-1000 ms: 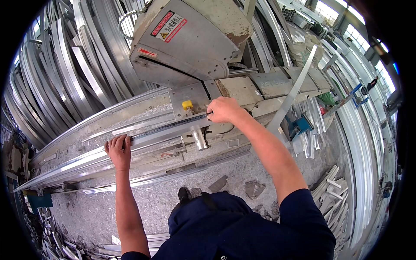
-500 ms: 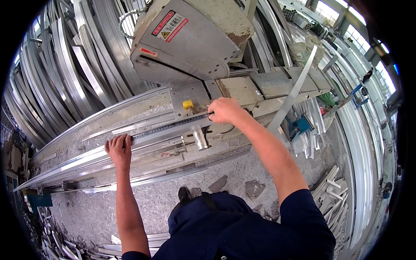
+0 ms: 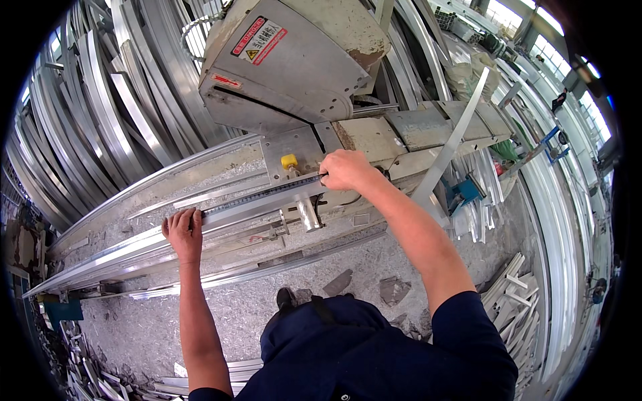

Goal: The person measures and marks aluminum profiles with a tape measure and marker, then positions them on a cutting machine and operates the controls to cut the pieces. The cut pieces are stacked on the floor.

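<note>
A long silvery aluminium profile [image 3: 124, 246] runs from the far left up to the cutting machine [image 3: 287, 80]. My left hand [image 3: 182, 230] is closed over it, fingers curled round its top edge. Along the profile, between my two hands, lies a dark, finely marked measuring tape [image 3: 261, 197]. My right hand [image 3: 344, 170] is closed on the tape's right end, beside the machine's metal plate; its fingertips are partly hidden. Whether the tape passes under my left hand I cannot tell. A yellow knob [image 3: 289, 161] tops a metal cylinder [image 3: 308, 214] next to my right hand.
Many aluminium profiles [image 3: 100, 100] stand behind the bench at left. A flat metal strip [image 3: 455, 144] leans across the bench at right. Offcuts [image 3: 511, 301] lie in a heap at lower right. Metal shavings cover the floor [image 3: 134, 334].
The whole view has shifted very slightly. Both hands keep their places on the profile and the tape.
</note>
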Tool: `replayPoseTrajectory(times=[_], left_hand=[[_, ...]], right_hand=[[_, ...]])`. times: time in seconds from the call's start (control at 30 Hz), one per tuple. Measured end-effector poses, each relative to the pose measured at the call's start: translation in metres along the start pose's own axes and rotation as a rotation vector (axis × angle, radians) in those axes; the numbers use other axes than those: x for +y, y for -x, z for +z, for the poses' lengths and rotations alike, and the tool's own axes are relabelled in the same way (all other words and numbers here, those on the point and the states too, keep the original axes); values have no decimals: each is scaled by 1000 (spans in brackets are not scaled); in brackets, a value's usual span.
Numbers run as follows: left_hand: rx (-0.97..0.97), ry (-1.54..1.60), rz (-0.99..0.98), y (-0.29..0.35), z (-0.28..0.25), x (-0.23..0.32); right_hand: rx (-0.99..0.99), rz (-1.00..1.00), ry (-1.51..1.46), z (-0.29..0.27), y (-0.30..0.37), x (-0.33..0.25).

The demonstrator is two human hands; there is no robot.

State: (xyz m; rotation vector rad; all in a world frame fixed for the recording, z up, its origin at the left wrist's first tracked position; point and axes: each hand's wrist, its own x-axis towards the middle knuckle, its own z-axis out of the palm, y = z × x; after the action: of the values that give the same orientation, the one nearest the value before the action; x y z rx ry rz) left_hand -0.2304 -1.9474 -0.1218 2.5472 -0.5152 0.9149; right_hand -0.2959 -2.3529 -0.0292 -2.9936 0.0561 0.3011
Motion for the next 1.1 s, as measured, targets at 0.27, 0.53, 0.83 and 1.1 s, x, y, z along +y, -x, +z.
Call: replayPoseTrajectory(times=[0.27, 0.53, 0.83, 1.1], left_hand=[[3, 20, -6, 2, 4, 0], [175, 186, 36, 4, -7, -5], [-3, 1891, -615, 100, -13, 96], [-142, 1792, -1127, 136, -39, 112]], right_hand=[[10, 1, 4, 3, 0, 3], [73, -88, -6, -4, -1, -2], [33, -389, -171, -36, 76, -119], [-86, -519, -514, 64, 73, -217]])
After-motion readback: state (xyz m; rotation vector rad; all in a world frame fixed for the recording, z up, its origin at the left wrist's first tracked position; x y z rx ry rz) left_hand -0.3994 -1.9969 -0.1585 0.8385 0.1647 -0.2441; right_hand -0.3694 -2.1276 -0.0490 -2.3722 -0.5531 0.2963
